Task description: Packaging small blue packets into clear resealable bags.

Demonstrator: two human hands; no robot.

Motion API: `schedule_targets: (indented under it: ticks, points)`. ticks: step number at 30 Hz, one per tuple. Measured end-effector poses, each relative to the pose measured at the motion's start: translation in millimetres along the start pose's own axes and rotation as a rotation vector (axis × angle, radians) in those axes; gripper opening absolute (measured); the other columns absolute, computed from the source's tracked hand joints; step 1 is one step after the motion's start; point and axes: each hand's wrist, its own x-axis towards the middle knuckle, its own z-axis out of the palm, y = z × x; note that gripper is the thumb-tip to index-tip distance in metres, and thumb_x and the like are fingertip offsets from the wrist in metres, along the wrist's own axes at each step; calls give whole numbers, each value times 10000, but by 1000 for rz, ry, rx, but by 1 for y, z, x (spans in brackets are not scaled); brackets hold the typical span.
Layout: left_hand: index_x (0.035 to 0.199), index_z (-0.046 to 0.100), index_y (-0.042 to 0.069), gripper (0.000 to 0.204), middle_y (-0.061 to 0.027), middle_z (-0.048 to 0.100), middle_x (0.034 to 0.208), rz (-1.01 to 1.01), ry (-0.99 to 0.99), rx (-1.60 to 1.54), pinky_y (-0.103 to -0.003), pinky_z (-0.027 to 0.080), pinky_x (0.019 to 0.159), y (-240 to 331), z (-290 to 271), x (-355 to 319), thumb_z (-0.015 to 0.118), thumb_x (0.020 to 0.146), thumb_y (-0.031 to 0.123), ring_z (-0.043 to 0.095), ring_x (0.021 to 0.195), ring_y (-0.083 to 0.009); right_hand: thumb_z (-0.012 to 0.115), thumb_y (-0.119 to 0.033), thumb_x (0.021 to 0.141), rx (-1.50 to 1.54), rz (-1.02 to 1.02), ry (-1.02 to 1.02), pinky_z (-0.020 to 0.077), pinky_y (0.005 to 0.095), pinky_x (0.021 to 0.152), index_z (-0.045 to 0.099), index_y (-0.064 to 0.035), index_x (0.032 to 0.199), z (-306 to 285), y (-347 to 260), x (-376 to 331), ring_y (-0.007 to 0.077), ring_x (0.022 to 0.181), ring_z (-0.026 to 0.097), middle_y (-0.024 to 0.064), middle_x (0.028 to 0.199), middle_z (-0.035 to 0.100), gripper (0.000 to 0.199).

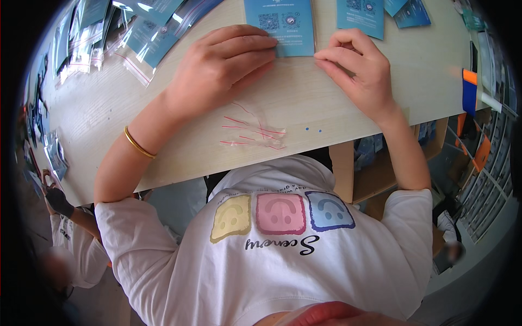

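My left hand (217, 68) lies flat on the pale wooden table (304, 103), fingertips pressing the lower left corner of a blue printed card in a clear sleeve (285, 22). A gold bangle circles that wrist. My right hand (359, 65) rests just right of the card's lower edge, fingers curled, tips touching the table beside the sleeve. Between my forearms, near the table's front edge, lie a few empty clear zip bags with red strips (253, 130).
More blue cards (361, 15) lie at the far right of the table. A heap of bagged cards (125, 27) fills the far left. Another person (68, 233) in a white shirt sits at lower left. Shelving and orange items (476, 125) stand at right.
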Motion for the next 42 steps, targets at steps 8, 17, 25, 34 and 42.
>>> schedule_targets:
  ticks: [8,17,25,34,42]
  points:
    - [951,656,29,186,-116,665,1154,-255,-124,-159,-399,523,911,3,-12,5,759,812,98,614,1104,-307,735,-134,872,187,234,-68,493,330,746,685,-37,873,0,-2,8,213,848,618,42,906,603,109]
    - [1436,579,217,603,-117,540,1408,-62,-329,-5,-428,504,987,-1,-26,1,725,851,233,581,1170,-323,727,-160,858,117,347,-94,484,347,762,663,-43,833,3,-8,12,230,899,611,35,920,596,136]
    - [1428,587,215,566,-106,531,1412,-61,-314,17,-434,496,1011,-3,-21,-4,700,875,253,564,1195,-318,723,-170,856,89,379,-126,482,350,767,654,-49,813,1,-12,15,224,913,607,27,914,582,146]
    - [1427,588,191,549,-107,531,1409,-45,-320,21,-425,498,1011,-4,-20,-3,684,887,235,559,1203,-315,766,-206,838,-30,341,-87,482,358,685,621,-57,739,6,-15,17,224,828,614,33,846,575,230]
    - [1400,610,177,533,-92,536,1407,-49,-321,45,-419,500,1004,-5,-23,-3,693,875,212,559,1207,-309,781,-240,832,-388,298,32,506,377,751,674,-112,954,-5,-13,12,223,916,627,15,1036,613,207]
